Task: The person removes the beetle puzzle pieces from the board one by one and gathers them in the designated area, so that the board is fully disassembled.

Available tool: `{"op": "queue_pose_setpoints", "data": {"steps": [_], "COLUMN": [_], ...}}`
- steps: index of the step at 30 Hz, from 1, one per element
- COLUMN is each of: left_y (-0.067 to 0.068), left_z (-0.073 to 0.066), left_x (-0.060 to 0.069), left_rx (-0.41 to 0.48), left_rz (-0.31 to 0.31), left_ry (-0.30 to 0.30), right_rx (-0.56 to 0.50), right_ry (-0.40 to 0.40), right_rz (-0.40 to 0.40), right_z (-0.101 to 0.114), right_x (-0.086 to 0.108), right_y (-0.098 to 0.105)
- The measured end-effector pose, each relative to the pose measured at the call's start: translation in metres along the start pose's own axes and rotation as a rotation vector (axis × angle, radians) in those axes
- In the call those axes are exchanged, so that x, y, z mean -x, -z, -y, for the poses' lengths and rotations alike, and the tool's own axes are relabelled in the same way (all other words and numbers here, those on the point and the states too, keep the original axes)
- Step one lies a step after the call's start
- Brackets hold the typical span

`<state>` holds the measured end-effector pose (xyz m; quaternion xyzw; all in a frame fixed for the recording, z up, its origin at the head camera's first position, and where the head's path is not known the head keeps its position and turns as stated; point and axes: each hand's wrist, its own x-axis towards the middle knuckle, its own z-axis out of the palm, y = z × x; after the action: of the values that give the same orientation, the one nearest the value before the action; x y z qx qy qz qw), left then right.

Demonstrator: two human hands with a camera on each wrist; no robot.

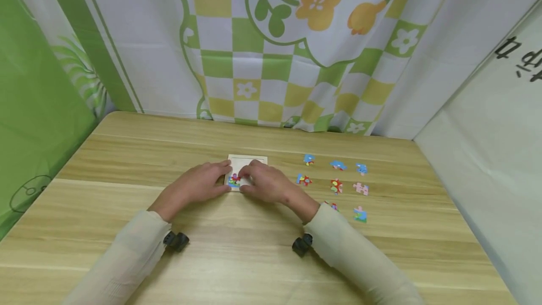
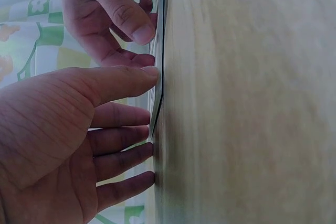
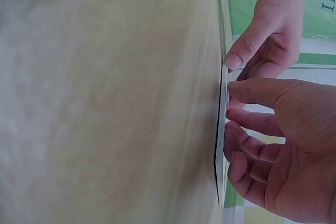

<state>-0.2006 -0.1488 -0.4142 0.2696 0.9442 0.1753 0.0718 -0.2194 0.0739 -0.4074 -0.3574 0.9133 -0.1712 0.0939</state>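
A small pale puzzle tray lies flat on the table, with a colourful jigsaw piece in its near left corner. Along the tray's left side rests my left hand, thumb at the near corner and nearly straight fingers at the edge. My right hand reaches over the tray from the right. Its thumb and bent index finger hold the jigsaw piece at its right side, partly hiding it. In the right wrist view, the other fingers of the right hand are curled. Both wrist views show the tray edge-on.
Several loose jigsaw pieces lie spread in rows right of the tray; my right forearm partly covers one piece. A checked curtain hangs behind the wooden table. A pale sheet stands at the right, green cloth at the left.
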Motion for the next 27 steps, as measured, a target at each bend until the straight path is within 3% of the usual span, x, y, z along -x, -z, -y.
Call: {"op": "queue_pose_setpoints", "data": {"steps": [16,27], "left_y": [0.001,0.000], "left_z": [-0.001,-0.001], "left_x": [-0.001,-0.001], "left_rx": [-0.016,-0.019], "left_rz": [0.006,-0.005], "left_ry": [0.006,-0.003], "right_rx": [-0.023,-0.052], "right_ry": [-0.040,-0.104], "right_rz": [-0.022,-0.094], "right_z": [0.003,0.006], "right_x": [-0.009,-0.015], "right_y": [-0.001,0.000]}}
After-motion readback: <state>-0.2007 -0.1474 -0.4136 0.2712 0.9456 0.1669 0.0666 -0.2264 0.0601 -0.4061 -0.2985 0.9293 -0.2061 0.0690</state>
